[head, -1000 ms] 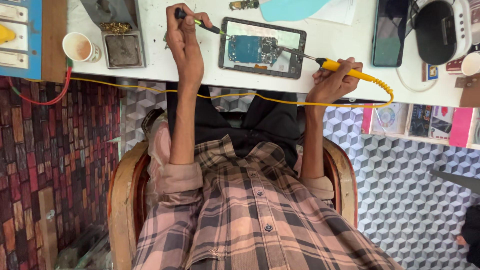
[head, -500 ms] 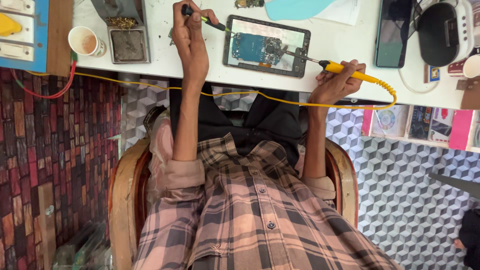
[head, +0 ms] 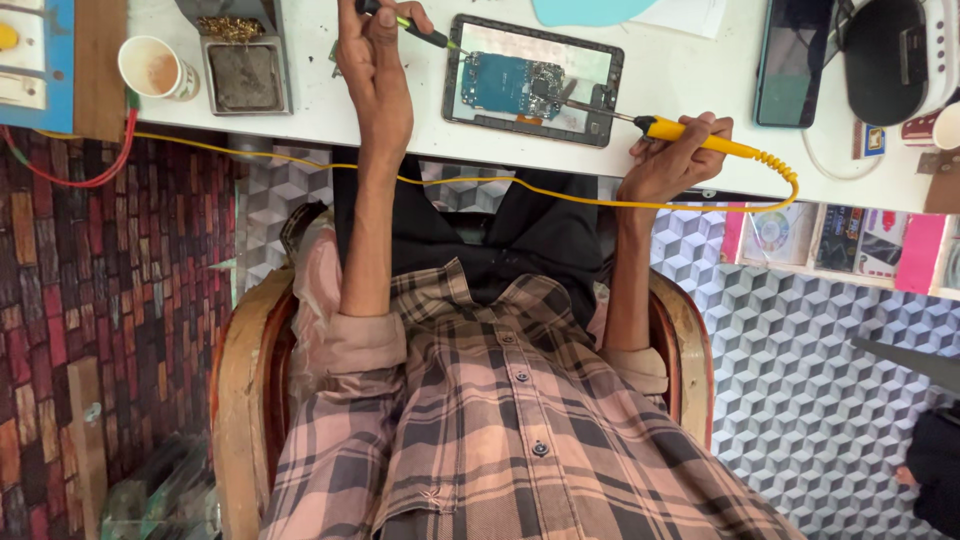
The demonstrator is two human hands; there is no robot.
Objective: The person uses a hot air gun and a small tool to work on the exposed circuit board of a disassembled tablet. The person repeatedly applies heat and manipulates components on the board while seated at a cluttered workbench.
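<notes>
With the opened tablet (head: 532, 82) lying on the white bench (head: 690, 85), its circuit board exposed, our right hand (head: 672, 160) grips the yellow soldering iron (head: 690, 137) and our left hand (head: 378, 62) pinches tweezers (head: 415, 25) at the board, so soldering appears mid-way and reassembly remains.

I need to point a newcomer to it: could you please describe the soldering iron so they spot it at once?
On the white table, look just right of the opened tablet. The soldering iron lies in the right hand, the only tool with a yellow handle and coiled yellow cord.

Dark rectangular phone screen (head: 790, 62) on the table's right part; opened tablet (head: 533, 80) with pale screen at centre; colourful packages (head: 845, 240) on the shelf below
</notes>
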